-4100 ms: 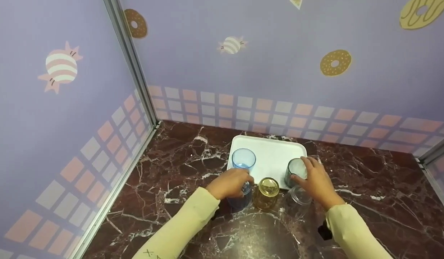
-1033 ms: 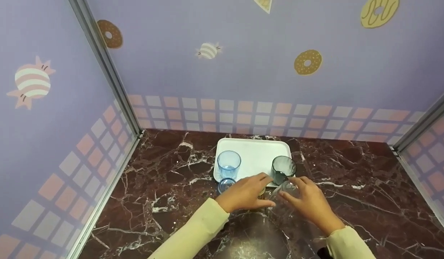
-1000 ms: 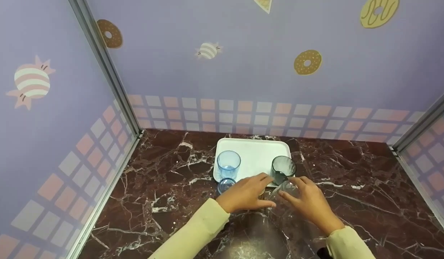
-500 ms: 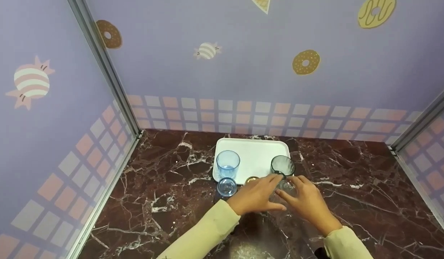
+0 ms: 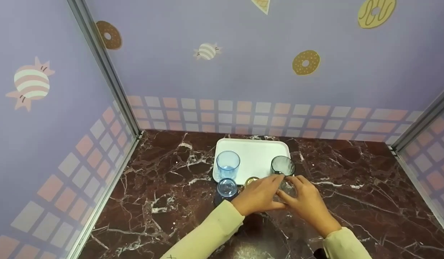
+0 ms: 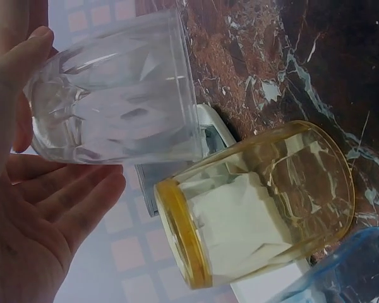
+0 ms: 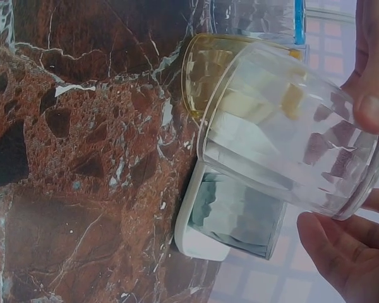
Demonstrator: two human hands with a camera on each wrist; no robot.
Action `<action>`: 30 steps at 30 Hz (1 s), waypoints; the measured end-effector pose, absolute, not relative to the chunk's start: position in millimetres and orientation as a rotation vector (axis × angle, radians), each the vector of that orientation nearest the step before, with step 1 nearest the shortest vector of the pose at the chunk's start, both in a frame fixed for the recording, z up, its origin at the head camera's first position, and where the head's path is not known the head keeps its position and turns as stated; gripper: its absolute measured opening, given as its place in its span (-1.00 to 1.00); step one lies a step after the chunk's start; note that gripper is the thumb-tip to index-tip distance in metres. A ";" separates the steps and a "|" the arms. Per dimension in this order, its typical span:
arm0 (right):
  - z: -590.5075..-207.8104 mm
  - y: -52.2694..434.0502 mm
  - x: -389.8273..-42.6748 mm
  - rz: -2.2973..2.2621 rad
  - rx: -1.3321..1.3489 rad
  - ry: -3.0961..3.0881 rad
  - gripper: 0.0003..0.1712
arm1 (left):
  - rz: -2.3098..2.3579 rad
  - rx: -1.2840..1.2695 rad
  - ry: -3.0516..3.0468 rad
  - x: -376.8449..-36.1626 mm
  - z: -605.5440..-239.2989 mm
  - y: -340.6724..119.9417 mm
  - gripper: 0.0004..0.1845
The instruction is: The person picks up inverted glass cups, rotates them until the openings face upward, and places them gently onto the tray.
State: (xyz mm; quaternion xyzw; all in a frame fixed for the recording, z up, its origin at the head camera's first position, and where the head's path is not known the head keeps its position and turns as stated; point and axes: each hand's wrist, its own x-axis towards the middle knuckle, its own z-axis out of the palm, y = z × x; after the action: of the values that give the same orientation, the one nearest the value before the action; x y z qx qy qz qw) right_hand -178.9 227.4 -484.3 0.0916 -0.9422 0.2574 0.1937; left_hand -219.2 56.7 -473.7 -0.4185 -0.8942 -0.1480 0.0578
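Clear faceted tumbler point(image 7: 290, 139) held between both hands, off the table, just in front of the white tray point(image 5: 256, 153). Right hand point(image 5: 306, 203) pinches its base end; left hand point(image 5: 259, 196) lies flat and relaxed against its side. Looks rigid, light, slick-walled, maybe breakable; grip around mid-wall. Yellow tumbler point(image 6: 252, 205) sits just beyond the fingers.
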 end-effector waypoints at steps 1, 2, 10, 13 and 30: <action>-484.0 227.3 -179.1 0.721 0.263 -2.636 -0.47 | -0.446 -1.268 -2.703 -219.3 -473.7 57.1 -0.17; -483.6 227.0 -179.4 0.720 0.269 -2.630 -0.47 | -0.443 -1.267 -2.699 -219.4 -473.6 57.5 -0.19; -482.3 226.4 -180.1 0.723 0.265 -2.659 -0.45 | -0.410 -1.262 -2.709 -219.2 -471.9 59.5 -0.15; -482.3 227.6 -180.0 0.735 0.277 -2.685 -0.43 | -0.407 -1.256 -2.712 -219.0 -471.9 59.0 -0.15; -494.9 247.6 -171.4 0.923 0.287 -2.673 -0.55 | -0.334 -1.212 -2.684 -216.3 -469.1 56.1 -0.18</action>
State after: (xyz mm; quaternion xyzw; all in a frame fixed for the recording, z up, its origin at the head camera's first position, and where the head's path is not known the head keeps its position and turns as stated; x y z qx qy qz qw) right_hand -171.4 247.6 -494.9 0.0997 -0.9299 0.3212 0.1489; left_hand -216.3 56.1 -469.1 -0.4074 -0.9020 -0.1121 0.0888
